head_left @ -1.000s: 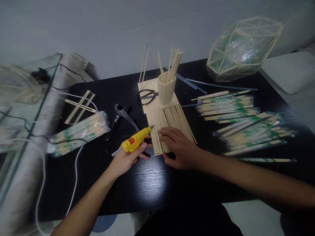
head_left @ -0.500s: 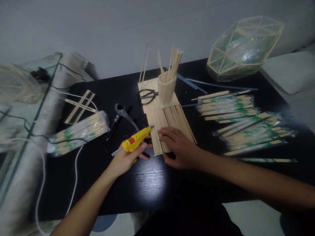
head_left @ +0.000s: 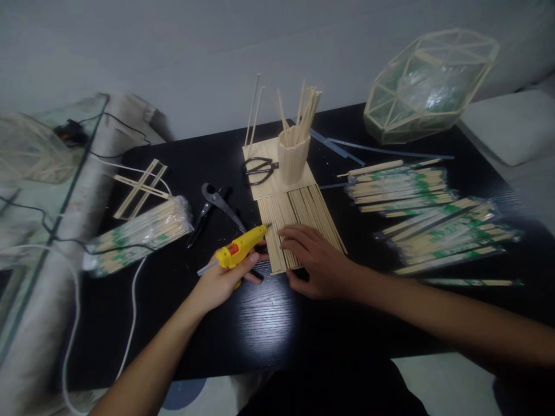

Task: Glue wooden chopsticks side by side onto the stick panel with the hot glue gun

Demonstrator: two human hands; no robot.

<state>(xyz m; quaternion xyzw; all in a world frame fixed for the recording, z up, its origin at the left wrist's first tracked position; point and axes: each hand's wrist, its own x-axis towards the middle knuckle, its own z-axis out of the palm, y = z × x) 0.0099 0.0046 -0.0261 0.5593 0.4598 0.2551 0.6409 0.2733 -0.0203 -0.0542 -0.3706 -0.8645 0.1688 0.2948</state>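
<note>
A yellow hot glue gun (head_left: 240, 247) is gripped in my left hand (head_left: 223, 283), its nozzle over the left part of a panel of thin wooden sticks (head_left: 299, 211). A glue stick pokes out of its back end. My right hand (head_left: 318, 260) lies on the near end of the panel, fingers apart and pressed on the sticks, with the thumb at the near edge. Behind this, a smooth wooden board (head_left: 264, 188) carries a stick-built cup (head_left: 293, 162) full of loose sticks, and black-handled scissors (head_left: 259, 171) beside it.
Pliers (head_left: 223, 205) lie left of the panel. Bagged chopsticks (head_left: 139, 237) and a small stick frame (head_left: 141, 188) are farther left, near a white cable (head_left: 133, 306). On the right are more chopstick packs (head_left: 442, 231), clear glue sticks (head_left: 333, 147) and a faceted stick-framed form (head_left: 429, 86).
Almost nothing differs. The glue gun has tilted or shifted very slightly in my left hand; my right hand stays in place on the panel.
</note>
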